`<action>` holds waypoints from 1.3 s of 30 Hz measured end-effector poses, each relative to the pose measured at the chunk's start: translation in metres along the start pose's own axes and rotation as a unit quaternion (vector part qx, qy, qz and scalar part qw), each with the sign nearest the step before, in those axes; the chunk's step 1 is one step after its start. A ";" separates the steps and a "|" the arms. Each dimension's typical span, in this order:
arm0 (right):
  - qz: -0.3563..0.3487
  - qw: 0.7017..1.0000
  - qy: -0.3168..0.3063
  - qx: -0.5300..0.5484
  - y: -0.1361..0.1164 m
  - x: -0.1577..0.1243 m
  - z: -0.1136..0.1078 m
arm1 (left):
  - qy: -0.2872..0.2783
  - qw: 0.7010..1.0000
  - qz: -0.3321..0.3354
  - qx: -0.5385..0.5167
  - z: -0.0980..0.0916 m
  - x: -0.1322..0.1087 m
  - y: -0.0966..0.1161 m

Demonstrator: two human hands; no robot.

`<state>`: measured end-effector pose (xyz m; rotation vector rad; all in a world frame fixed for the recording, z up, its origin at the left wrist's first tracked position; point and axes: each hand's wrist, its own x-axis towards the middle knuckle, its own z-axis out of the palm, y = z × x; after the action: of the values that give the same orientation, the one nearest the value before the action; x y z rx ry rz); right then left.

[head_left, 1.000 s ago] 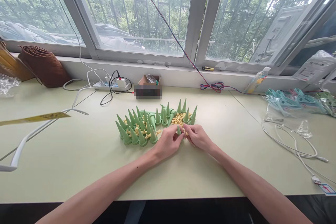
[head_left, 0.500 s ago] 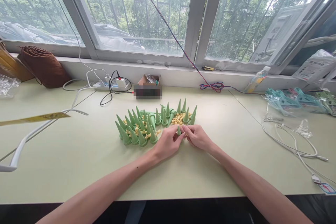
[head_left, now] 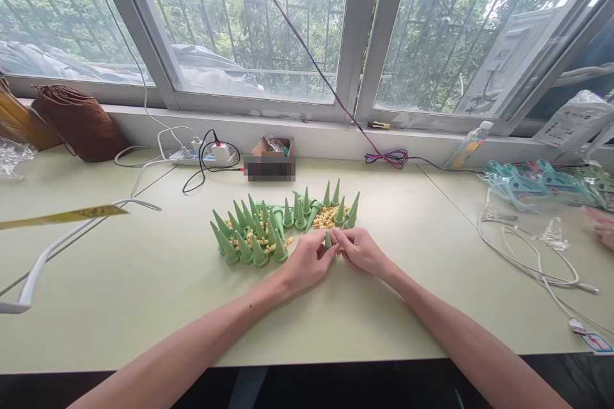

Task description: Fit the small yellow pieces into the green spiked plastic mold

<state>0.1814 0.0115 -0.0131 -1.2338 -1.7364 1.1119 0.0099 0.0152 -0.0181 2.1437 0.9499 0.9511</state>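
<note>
My left hand [head_left: 311, 258] is closed around a green plastic watering spike [head_left: 328, 239], its pointed tip showing between the fingers. Against it, my right hand [head_left: 361, 249] pinches at the spike's side; what its fingertips hold is mostly hidden. Just beyond both hands stand several more green spikes [head_left: 260, 254], mostly upright with tips up, in a cluster reaching to the left. Small yellow valve pieces [head_left: 326, 216] lie in a heap among the spikes behind my hands, and others are scattered between the spikes on the left.
A power strip [head_left: 185, 154] with cables and a small cardboard box [head_left: 273, 146] stand by the window. White cables [head_left: 532, 271], a bottle [head_left: 472, 144] and bagged teal parts [head_left: 520, 182] are on the right. Part of another person's hand [head_left: 605, 230] shows at the right edge.
My hands stay almost still around the spike, with only slight finger movement. Part of another person's hand has come into view at the right edge.
</note>
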 end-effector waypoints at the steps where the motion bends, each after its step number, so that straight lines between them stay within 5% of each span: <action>1: -0.001 1.000 0.000 -0.001 0.000 0.000 0.000 | -0.001 1.000 0.000 0.000 0.000 0.000 0.000; 39: -0.042 0.996 -0.025 -0.068 0.002 -0.004 -0.002 | -0.016 0.999 0.023 0.032 -0.003 -0.001 0.006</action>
<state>0.1852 0.0090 -0.0143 -1.2105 -1.9103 0.9970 0.0086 0.0117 -0.0124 2.2359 0.9314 0.9180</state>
